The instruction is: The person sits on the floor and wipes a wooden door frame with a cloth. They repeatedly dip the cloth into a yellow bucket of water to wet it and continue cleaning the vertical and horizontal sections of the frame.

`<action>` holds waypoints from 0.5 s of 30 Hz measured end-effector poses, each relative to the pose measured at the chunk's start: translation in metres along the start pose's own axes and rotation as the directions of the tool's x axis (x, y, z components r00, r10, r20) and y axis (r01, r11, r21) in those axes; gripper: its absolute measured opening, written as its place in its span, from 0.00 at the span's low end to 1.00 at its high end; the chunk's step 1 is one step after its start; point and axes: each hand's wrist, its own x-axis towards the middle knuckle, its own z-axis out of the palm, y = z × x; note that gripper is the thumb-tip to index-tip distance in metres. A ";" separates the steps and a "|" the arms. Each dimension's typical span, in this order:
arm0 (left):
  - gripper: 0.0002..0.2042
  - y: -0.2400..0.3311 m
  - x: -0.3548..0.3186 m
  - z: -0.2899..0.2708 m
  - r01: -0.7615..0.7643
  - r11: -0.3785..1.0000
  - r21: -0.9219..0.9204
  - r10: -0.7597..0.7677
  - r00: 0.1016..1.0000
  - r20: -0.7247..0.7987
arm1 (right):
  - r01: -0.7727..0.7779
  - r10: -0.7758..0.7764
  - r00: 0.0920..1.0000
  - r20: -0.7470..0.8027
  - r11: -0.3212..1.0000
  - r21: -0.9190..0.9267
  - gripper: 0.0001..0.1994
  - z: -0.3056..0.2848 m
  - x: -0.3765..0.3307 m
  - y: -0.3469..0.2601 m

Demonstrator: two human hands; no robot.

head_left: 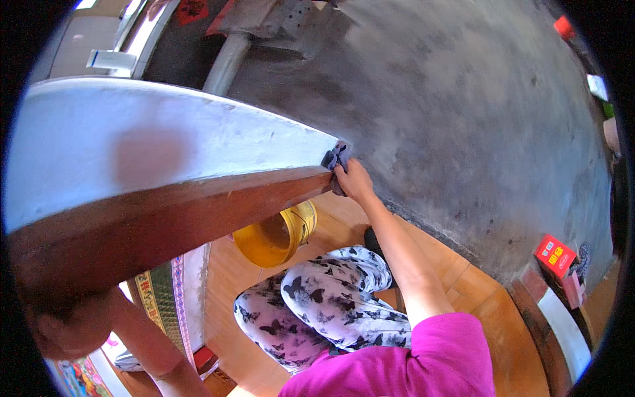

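My right hand (354, 180) is closed round a crumpled dark grey-blue cloth (338, 156). The cloth is pressed against the narrow end of a long white ledge (198, 129), where the white top meets its brown side (172, 215). At the lower left my left hand (76, 325) is in shadow, close against the brown side near the rim of the view. Its fingers do not show clearly. A yellow bucket (268, 241) with a wire handle stands below the ledge, in front of my bent knees.
Orange-brown tiles (483, 298) lie beneath me, bordering a grey concrete surface (476, 132). A red box (555, 256) is at the right, beside a brown-and-white sill (562, 324). A grey pipe (227, 65) stands beyond the ledge. Patterned curtain-like fabric (162, 298) hangs at the lower left.
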 end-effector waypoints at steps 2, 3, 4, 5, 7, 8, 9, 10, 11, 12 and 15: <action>0.14 0.003 0.004 0.000 0.011 1.000 -0.019 -0.012 0.999 -0.037 | 0.158 -0.151 0.985 -0.086 0.984 0.081 0.17 -0.013 -0.029 -0.025; 0.15 0.004 -0.003 0.008 0.035 0.998 -0.047 -0.038 0.997 -0.071 | 0.190 -0.178 0.977 -0.118 0.977 0.094 0.16 -0.025 -0.041 -0.038; 0.15 0.005 -0.009 0.016 0.048 0.997 -0.064 -0.054 0.995 -0.090 | 0.222 -0.206 0.967 -0.150 0.969 0.105 0.14 -0.036 -0.053 -0.053; 0.15 0.010 -0.009 0.025 0.057 0.995 -0.088 -0.066 0.993 -0.102 | 0.254 -0.229 0.955 -0.187 0.959 0.121 0.13 -0.048 -0.064 -0.069; 0.17 0.017 0.003 0.026 0.011 1.000 -0.023 -0.012 1.000 -0.021 | 0.405 -0.347 0.897 -0.275 0.894 0.191 0.13 -0.052 -0.090 -0.105; 0.18 0.012 0.005 0.027 -0.052 0.999 -0.013 0.052 0.999 -0.013 | 0.476 -0.395 0.856 -0.333 0.853 0.211 0.13 -0.058 -0.102 -0.126; 0.19 0.005 0.007 0.021 -0.074 0.997 -0.004 0.074 0.995 0.065 | 0.495 -0.409 0.849 -0.335 0.837 0.233 0.13 -0.068 -0.120 -0.155; 0.20 -0.002 0.009 0.015 -0.094 0.996 0.002 0.093 0.985 0.145 | 0.507 -0.417 0.845 -0.333 0.824 0.254 0.13 -0.078 -0.141 -0.187; 0.18 0.001 -0.004 0.015 0.011 1.000 0.012 -0.013 0.984 0.177 | 0.604 -0.479 0.778 -0.406 0.747 0.277 0.13 -0.081 -0.154 -0.213; 0.18 0.005 -0.006 0.018 0.072 0.997 -0.027 -0.065 0.978 0.199 | 0.690 -0.522 0.703 -0.483 0.664 0.288 0.13 -0.085 -0.165 -0.235; 0.20 0.015 -0.013 0.027 0.163 0.969 -0.188 -0.116 0.965 0.237 | 0.804 -0.569 0.544 -0.617 0.565 0.188 0.12 -0.085 -0.188 -0.273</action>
